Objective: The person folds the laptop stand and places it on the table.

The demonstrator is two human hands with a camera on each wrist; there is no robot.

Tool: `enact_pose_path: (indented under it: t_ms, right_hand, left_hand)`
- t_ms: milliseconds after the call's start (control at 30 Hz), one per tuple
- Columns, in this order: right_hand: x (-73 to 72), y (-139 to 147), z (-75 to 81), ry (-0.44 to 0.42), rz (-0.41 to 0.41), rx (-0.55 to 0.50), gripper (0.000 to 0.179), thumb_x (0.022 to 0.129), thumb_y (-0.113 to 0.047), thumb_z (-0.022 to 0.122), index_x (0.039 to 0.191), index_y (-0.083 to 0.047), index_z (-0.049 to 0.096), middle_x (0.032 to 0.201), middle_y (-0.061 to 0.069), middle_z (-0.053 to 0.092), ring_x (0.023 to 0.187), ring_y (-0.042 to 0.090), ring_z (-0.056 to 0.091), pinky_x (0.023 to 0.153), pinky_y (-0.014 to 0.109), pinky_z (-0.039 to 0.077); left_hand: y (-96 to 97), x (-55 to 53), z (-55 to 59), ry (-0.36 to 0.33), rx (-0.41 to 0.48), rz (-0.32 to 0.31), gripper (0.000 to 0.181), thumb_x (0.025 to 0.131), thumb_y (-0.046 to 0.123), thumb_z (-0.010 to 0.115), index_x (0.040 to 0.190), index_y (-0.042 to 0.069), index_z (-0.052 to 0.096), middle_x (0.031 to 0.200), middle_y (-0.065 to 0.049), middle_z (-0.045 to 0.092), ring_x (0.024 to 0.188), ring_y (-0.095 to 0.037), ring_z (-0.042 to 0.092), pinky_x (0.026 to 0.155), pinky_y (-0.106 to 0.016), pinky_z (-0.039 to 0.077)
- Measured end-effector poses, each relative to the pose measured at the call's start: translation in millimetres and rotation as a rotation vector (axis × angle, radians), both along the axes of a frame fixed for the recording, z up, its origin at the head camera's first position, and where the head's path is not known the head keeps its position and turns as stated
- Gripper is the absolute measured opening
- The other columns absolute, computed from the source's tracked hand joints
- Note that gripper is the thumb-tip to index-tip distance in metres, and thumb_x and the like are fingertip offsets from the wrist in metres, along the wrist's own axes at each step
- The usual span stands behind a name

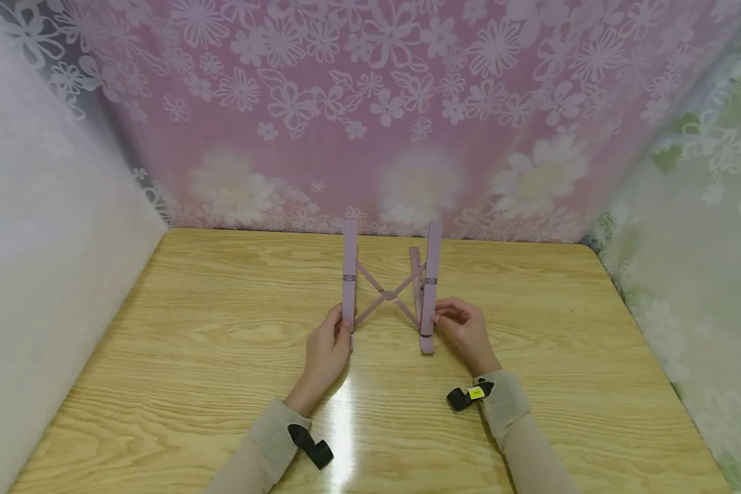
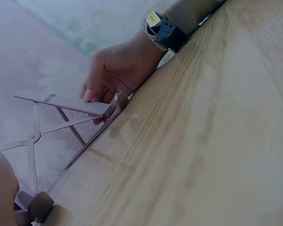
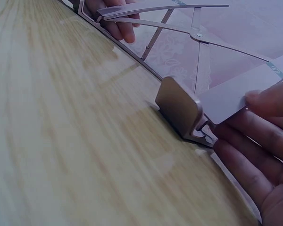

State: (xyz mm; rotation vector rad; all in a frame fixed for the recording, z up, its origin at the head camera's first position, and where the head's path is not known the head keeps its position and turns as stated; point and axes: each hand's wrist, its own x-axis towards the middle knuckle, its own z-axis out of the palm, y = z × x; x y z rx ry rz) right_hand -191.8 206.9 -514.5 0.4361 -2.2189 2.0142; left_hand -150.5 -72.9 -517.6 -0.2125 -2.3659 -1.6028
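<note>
A pinkish-purple folding laptop stand [image 1: 387, 295] stands spread on the wooden table, its two side arms raised and joined by an X-shaped brace. My left hand [image 1: 327, 350] grips the left arm near its front end, the thumb lying on top. On the other side, my right hand [image 1: 467, 333] pinches the right arm low down between thumb and fingers. The right wrist view shows the thumb on the flat upper bar and an upturned front lip [image 3: 179, 106] just beside the fingers. Part of the left hand [image 2: 2, 188] is cut off in the left wrist view.
The light wood-grain table [image 1: 191, 357] runs back to a pink flowered curtain [image 1: 370, 123]. Pale sheets hang at the left [image 1: 49, 226] and right [image 1: 704, 261]. Each wrist wears a black camera on a strap over the sleeve.
</note>
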Motion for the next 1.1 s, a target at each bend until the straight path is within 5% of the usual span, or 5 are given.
enact_pose_path:
  t_ms: [233, 467, 733, 867, 1100]
  right_hand:
    - [-2.5, 2, 0.0, 0.033, 0.007, -0.184, 0.029, 0.096, 0.001, 0.059, 0.117, 0.019, 0.055, 0.089, 0.013, 0.071, 0.078, 0.018, 0.070, 0.071, 0.034, 0.058]
    - [-4.1, 0, 1.1, 0.096, -0.082, -0.290, 0.040, 0.099, -0.006, 0.059, 0.127, 0.020, 0.047, 0.091, 0.031, 0.067, 0.074, 0.027, 0.070, 0.068, 0.040, 0.058]
    - [-13.3, -25, -0.7, 0.121, -0.244, -0.319, 0.033, 0.099, -0.011, 0.061, 0.120, 0.015, 0.058, 0.083, 0.012, 0.071, 0.069, 0.018, 0.068, 0.066, 0.030, 0.057]
    - [-15.8, -37, 2.6, 0.079, -0.311, -0.288, 0.026, 0.098, -0.008, 0.062, 0.115, 0.011, 0.064, 0.078, 0.003, 0.070, 0.066, 0.011, 0.064, 0.064, 0.024, 0.055]
    - [-12.4, -39, 5.7, 0.064, -0.332, -0.258, 0.021, 0.096, -0.002, 0.062, 0.112, 0.011, 0.065, 0.075, 0.006, 0.068, 0.065, 0.013, 0.061, 0.063, 0.023, 0.052]
  left_hand:
    - [0.9, -5.9, 1.1, 0.028, 0.233, -0.004, 0.034, 0.100, -0.005, 0.049, 0.133, -0.004, 0.052, 0.127, -0.020, 0.060, 0.114, -0.029, 0.062, 0.091, -0.033, 0.052]
    - [1.7, -13.1, 27.9, 0.177, 0.270, 0.037, 0.034, 0.098, -0.011, 0.046, 0.131, -0.015, 0.047, 0.112, -0.029, 0.062, 0.088, -0.041, 0.063, 0.075, -0.019, 0.048]
    - [1.3, -30.1, 39.6, 0.265, 0.338, 0.108, 0.024, 0.100, -0.007, 0.045, 0.121, -0.013, 0.055, 0.085, -0.028, 0.059, 0.060, -0.041, 0.053, 0.054, -0.018, 0.043]
    - [2.8, -34.5, 38.6, 0.285, 0.329, 0.118, 0.021, 0.099, -0.007, 0.048, 0.116, -0.014, 0.058, 0.076, -0.024, 0.058, 0.058, -0.030, 0.053, 0.053, -0.018, 0.043]
    - [4.4, -35.6, 36.0, 0.295, 0.307, 0.101, 0.019, 0.099, -0.007, 0.050, 0.114, -0.013, 0.061, 0.070, -0.019, 0.054, 0.055, -0.003, 0.040, 0.048, -0.018, 0.034]
